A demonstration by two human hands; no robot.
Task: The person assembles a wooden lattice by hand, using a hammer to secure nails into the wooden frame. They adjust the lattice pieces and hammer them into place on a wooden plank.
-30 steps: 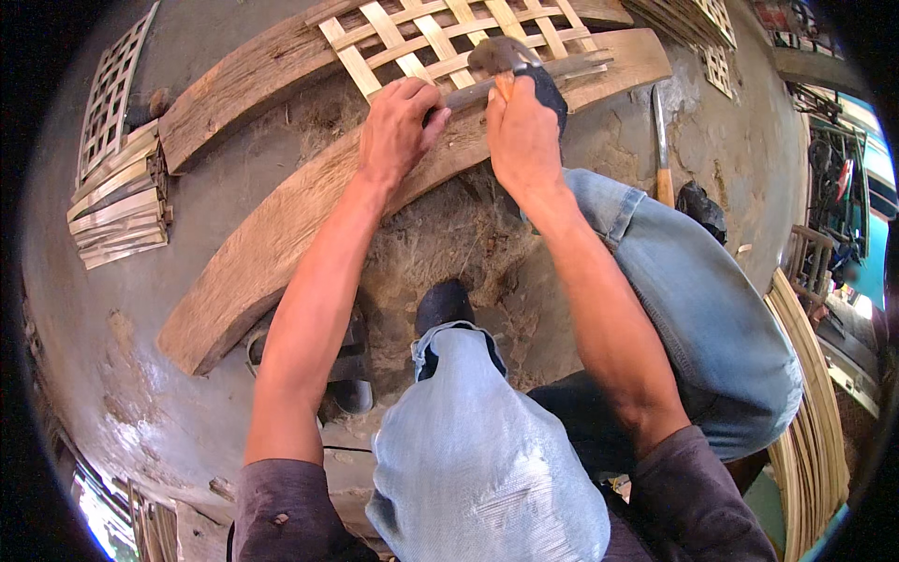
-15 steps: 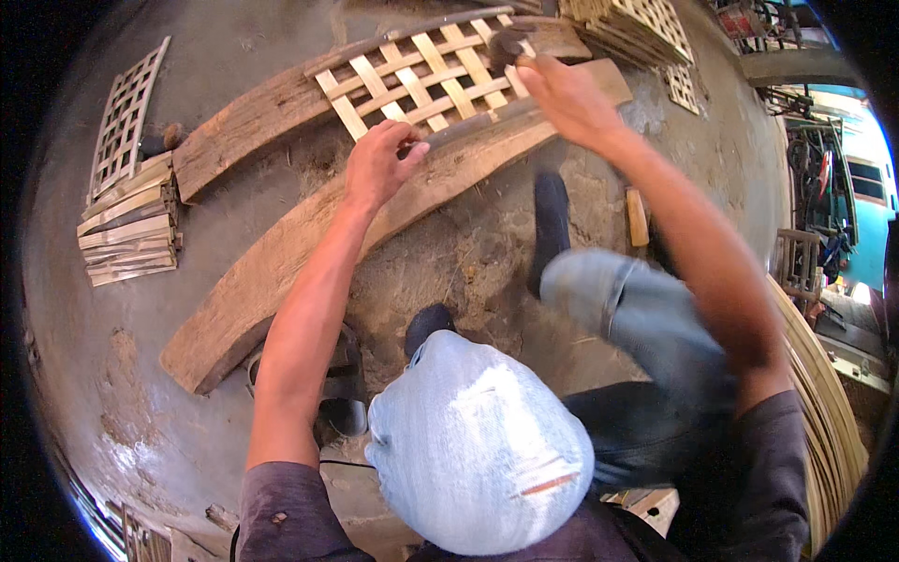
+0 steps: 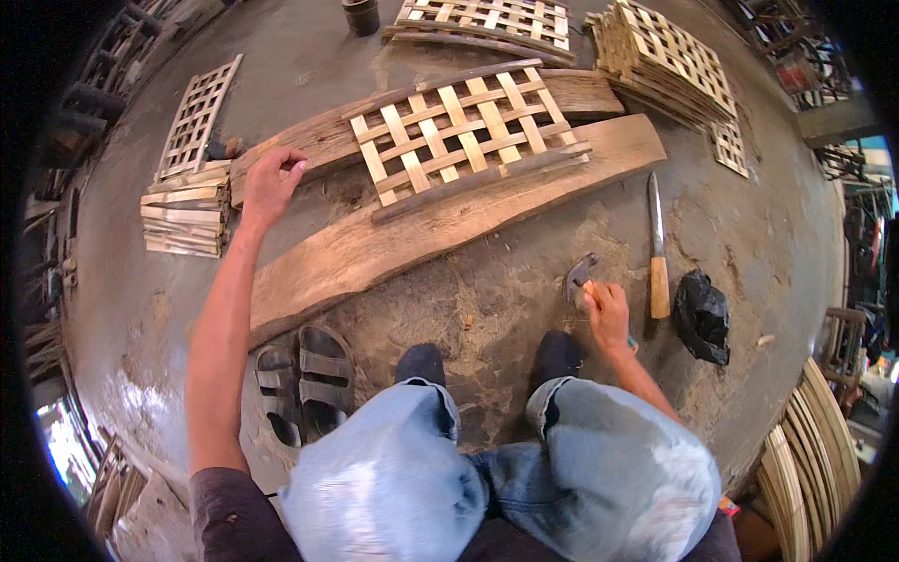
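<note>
work seems paused: loosely-curled left hand (image 3: 271, 187) and right hand (image 3: 611, 317), gripping dark wooden-handled hammer (image 3: 579, 273), leave twelve-o'clock pale woven-slat panel (image 3: 460, 128).

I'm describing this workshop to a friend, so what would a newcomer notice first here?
Probably the pale woven lattice panel in the middle, lying across two curved wooden beams. Next might come the hammer in the right hand, right of centre, with a wooden-handled knife lying to its right, and a stack of similar panels at upper right.

No readable lettering or numbers.
</note>
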